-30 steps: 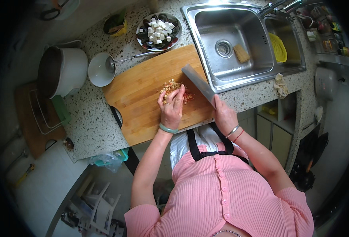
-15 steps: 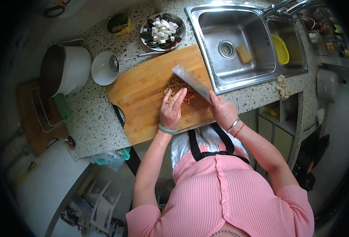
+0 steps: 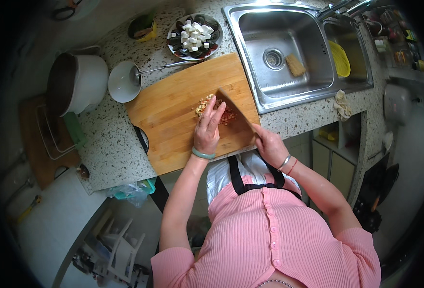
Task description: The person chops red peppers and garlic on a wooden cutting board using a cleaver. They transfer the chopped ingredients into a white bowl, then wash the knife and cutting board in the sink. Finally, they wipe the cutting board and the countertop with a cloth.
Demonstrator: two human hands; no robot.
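My right hand [image 3: 269, 144] grips a cleaver [image 3: 238, 112] by its handle, at the right part of a wooden cutting board [image 3: 166, 115]. The cleaver's blade slants away to the upper left, its edge near the board. Chopped bits, pale and reddish [image 3: 227, 116], lie in a small heap just left of the blade. Over that heap reaches my left hand [image 3: 207, 132], fingers stretched out and slightly spread, tips close to the blade. Whether the fingertips touch the blade cannot be made out. Part of the heap is hidden beneath the fingers.
Beyond the board stands a plate of white cubes on dark pieces [image 3: 195, 36]. Left of the board are a white bowl [image 3: 124, 82] with a ladle [image 3: 166, 66] and a large pot [image 3: 89, 79]. A steel sink [image 3: 279, 45] lies at the right, holding a sponge [image 3: 295, 65] and yellow basket [image 3: 339, 58].
The cleaver's blade has turned from showing its broad face to standing more on edge, its tip slightly nearer me. My left fingers have shifted a little farther forward over the chopped bits.
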